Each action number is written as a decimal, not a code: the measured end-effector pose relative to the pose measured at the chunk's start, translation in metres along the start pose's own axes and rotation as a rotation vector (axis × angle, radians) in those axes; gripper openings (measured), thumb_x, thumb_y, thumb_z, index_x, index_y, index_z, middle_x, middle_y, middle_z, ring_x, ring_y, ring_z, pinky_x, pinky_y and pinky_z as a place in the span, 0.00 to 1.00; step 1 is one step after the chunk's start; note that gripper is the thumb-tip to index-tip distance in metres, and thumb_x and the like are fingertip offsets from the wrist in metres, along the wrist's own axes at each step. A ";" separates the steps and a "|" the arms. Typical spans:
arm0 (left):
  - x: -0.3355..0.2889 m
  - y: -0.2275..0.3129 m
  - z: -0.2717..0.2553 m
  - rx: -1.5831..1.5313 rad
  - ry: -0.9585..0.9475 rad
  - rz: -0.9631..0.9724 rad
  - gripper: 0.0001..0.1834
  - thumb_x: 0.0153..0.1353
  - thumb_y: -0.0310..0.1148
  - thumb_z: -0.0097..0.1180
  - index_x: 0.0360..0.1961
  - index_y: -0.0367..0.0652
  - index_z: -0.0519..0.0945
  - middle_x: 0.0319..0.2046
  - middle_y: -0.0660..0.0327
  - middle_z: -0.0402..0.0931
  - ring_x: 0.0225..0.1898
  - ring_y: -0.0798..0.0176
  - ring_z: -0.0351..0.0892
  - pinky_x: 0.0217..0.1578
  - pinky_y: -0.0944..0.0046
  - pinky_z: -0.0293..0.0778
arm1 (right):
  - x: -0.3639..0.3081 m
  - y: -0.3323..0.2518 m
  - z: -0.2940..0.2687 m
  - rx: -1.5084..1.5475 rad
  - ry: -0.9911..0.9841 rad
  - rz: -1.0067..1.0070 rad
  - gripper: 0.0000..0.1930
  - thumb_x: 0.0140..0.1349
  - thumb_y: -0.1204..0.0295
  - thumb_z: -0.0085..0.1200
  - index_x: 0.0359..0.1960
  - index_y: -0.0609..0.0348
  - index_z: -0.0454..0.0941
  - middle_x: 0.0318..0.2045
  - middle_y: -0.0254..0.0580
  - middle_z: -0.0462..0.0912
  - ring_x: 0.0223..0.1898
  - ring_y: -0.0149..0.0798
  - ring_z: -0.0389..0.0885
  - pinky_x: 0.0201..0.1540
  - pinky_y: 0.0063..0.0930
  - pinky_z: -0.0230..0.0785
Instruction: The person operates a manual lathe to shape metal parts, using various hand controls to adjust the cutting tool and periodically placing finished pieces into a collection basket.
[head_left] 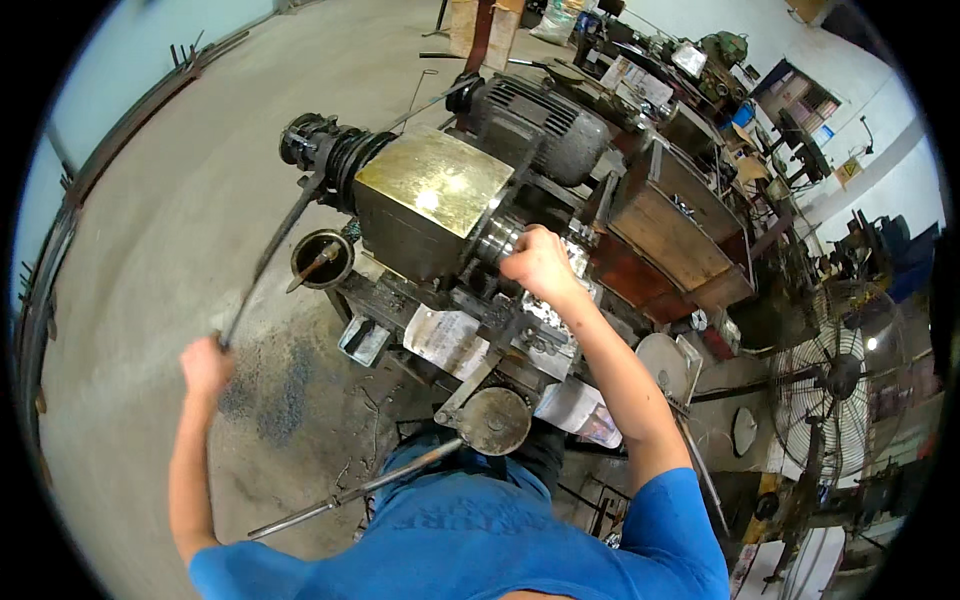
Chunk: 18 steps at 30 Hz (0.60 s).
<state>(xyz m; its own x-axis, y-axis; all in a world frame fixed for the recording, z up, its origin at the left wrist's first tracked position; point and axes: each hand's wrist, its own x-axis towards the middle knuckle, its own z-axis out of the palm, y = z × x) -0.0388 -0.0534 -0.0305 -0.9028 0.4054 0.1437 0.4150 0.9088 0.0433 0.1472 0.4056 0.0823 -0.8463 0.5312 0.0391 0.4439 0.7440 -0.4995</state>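
My left hand (206, 366) is closed around the lower end of a long dark lever (272, 246), which slants up to the black pulley end (345, 160) of a lathe-like machine. My right hand (541, 262) is closed beside the shiny round chuck (499, 240) on the front of the headstock. Whatever its fingers hold is hidden behind the hand. The headstock has a brass-coloured top plate (435, 180). Below my right hand lies the machine's carriage (545, 340), with metal bits on it.
A finned motor (545, 125) sits behind the headstock. A round pot (322, 258) with a brush-like tool hangs at left. Close to my body are a round disc (496, 421) and a long bar (355, 490). A wooden box (680, 230) and a caged fan (840, 375) stand at right.
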 end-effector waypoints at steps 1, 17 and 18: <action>0.030 -0.042 0.003 0.100 -0.011 -0.039 0.08 0.47 0.30 0.53 0.28 0.37 0.75 0.22 0.47 0.76 0.26 0.45 0.76 0.28 0.51 0.72 | 0.004 0.005 0.007 -0.032 0.067 -0.047 0.15 0.33 0.69 0.51 0.22 0.69 0.79 0.32 0.64 0.76 0.36 0.60 0.76 0.43 0.41 0.69; 0.025 0.093 0.164 -0.666 -0.202 -0.094 0.23 0.47 0.36 0.60 0.45 0.37 0.75 0.35 0.46 0.78 0.39 0.53 0.79 0.39 0.57 0.72 | -0.107 0.050 -0.059 0.157 0.355 -0.245 0.13 0.32 0.74 0.52 0.26 0.59 0.76 0.53 0.56 0.70 0.49 0.56 0.72 0.50 0.34 0.66; 0.018 0.127 0.162 -0.688 -0.481 -0.074 0.28 0.43 0.39 0.63 0.46 0.35 0.74 0.38 0.42 0.77 0.43 0.47 0.77 0.41 0.55 0.71 | -0.126 0.064 -0.065 0.150 0.338 -0.164 0.13 0.32 0.74 0.52 0.26 0.60 0.76 0.53 0.54 0.70 0.49 0.56 0.72 0.50 0.34 0.66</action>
<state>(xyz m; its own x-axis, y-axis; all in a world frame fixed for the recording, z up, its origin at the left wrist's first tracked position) -0.0212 0.0850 -0.1824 -0.8153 0.4871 -0.3132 0.1888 0.7349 0.6514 0.3011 0.4125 0.1020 -0.7471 0.5322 0.3984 0.2420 0.7759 -0.5826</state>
